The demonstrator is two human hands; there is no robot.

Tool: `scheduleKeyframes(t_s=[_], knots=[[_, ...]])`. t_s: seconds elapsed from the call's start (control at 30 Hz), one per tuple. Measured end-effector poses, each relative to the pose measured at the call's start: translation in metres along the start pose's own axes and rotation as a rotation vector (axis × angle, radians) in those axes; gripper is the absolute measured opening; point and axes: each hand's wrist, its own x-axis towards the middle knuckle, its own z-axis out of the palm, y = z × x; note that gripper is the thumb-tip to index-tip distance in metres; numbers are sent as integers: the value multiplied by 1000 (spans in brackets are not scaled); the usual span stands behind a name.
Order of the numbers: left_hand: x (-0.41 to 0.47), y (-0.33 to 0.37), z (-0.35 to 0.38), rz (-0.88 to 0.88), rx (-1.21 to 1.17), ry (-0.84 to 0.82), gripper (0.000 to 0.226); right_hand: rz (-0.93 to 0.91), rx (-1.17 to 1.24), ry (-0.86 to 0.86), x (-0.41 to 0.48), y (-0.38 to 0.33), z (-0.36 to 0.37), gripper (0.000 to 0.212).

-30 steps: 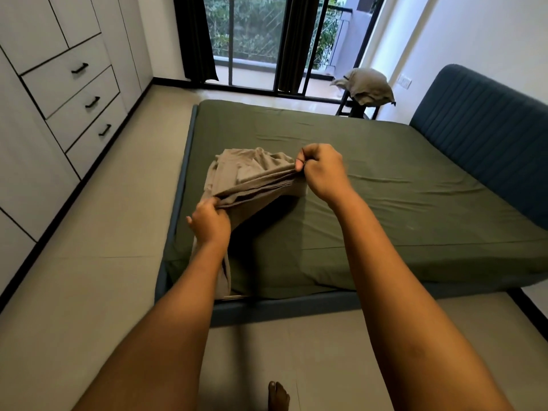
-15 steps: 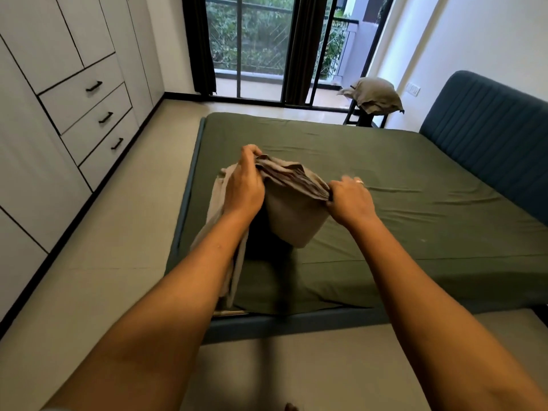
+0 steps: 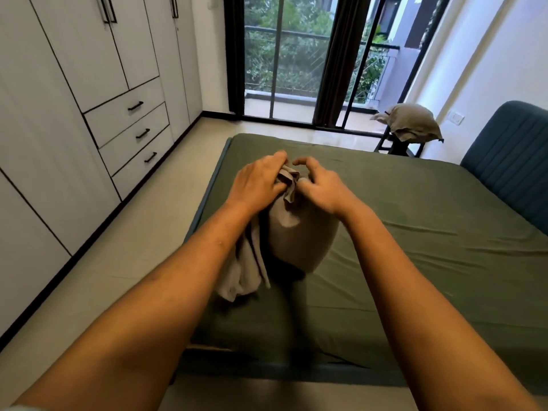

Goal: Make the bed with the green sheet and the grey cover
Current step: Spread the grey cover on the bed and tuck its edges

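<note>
Left fingers [image 3: 277, 159]: laid over the gathered top of the grey cover [image 3: 299, 232], with the thumb closing on the cloth from below, so the left hand [image 3: 256, 180] pinches it.
Right fingers [image 3: 307, 164]: curled at the same bunched top. The forefinger arches above the cloth and the thumb is pressed into a fold. The right hand [image 3: 321, 186] holds the cover, with its lower fingers hidden behind it.
Grey cover: lifted above the bed near its left edge. One rounded pouch sags under the right wrist and a looser tail hangs under the left forearm.
Green sheet [image 3: 415, 238]: spread over the whole mattress, with a few creases toward the right.
In the way: both forearms cross the near part of the bed, and the hanging bundle hides the sheet behind it (a dark shadow lies beneath).
Bed frame [image 3: 296, 376]: blue, showing along the near and left edges.
Headboard [image 3: 510, 161]: blue and padded, at the right.
Stool [image 3: 398, 145]: dark, beyond the far corner, with a grey pillow [image 3: 413, 121] on top.
Wardrobe [image 3: 74, 84]: white, along the left wall, with three drawers [image 3: 130, 129] with black handles.
Glass door [image 3: 284, 54]: straight ahead, flanked by a dark curtain [image 3: 335, 54].
</note>
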Motion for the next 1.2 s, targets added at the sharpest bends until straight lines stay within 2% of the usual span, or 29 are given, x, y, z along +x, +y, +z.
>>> scheduleKeyframes(t_s=[0.07,0.13,0.2,0.27,0.33,0.37,0.43,0.5,0.63,0.77,0.97,1.03,1.2], knots=[[12,-3,-4,-79,-51,58,22,-83,-111,-24,1,2,1,77],[23,-6,-8,-132,-117,97,21,-101,-328,3,4,0,3,107],[31,-4,-9,-147,-165,117,21,-92,-458,86,12,-5,7,116],[37,2,-10,-124,-258,123,25,-82,-334,182,25,-10,10,100],[42,4,-11,-77,-354,114,25,-64,-206,251,38,-13,5,65],[45,3,-12,-53,-373,113,25,-55,-218,254,44,-14,1,52],[49,-4,-14,-14,-376,118,32,-45,-250,249,56,-15,-9,39],[56,-13,-14,30,-308,137,43,-35,-232,283,72,-18,-19,39],[82,-32,-8,111,75,206,69,-55,-242,419,108,-27,-41,26],[129,-63,-12,239,214,223,86,-65,-289,556,151,-43,-71,24],[202,-126,-37,385,301,237,72,-59,-230,598,224,-62,-107,25],[219,-146,-43,314,333,196,61,-66,-180,636,239,-65,-115,24],[241,-186,-39,-153,328,-118,29,-82,-3,716,259,-53,-131,16]])
